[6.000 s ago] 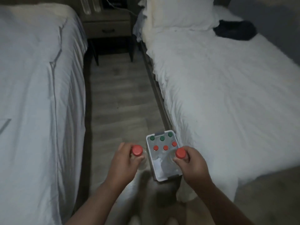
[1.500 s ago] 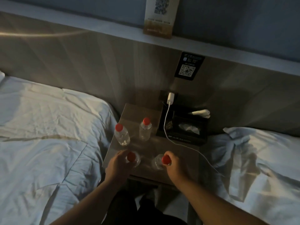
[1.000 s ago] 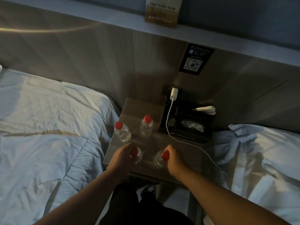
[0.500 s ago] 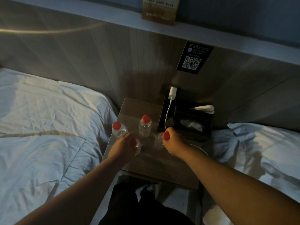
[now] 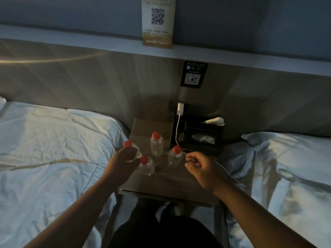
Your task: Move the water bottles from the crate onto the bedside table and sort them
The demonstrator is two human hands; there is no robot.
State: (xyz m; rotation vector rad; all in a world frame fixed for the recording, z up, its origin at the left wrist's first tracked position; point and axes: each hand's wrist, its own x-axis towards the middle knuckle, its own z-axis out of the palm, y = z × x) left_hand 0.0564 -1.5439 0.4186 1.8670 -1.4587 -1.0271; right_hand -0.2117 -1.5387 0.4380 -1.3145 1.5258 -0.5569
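Several clear water bottles with red caps stand upright on the wooden bedside table [image 5: 166,183]. One bottle [image 5: 156,145] stands at the back, one [image 5: 128,144] at the left edge, one [image 5: 146,166] in front and one [image 5: 175,156] on the right. My left hand [image 5: 122,162] hovers with loosely curled fingers beside the front bottle and partly hides the left one, gripping neither. My right hand [image 5: 201,166] is just right of the right bottle, relaxed and holding nothing. The crate is out of view.
A black tissue box [image 5: 202,139] fills the table's back right. A white charger [image 5: 180,109] is plugged in above it, and its cable [image 5: 227,173] trails off the table's right side. White-sheeted beds [image 5: 53,149] flank the table. A wooden headboard rises behind.
Both hands have let go of the two red-capped bottles they carried from the crate. Those bottles now stand near the two earlier ones, and the hands have drawn slightly back.
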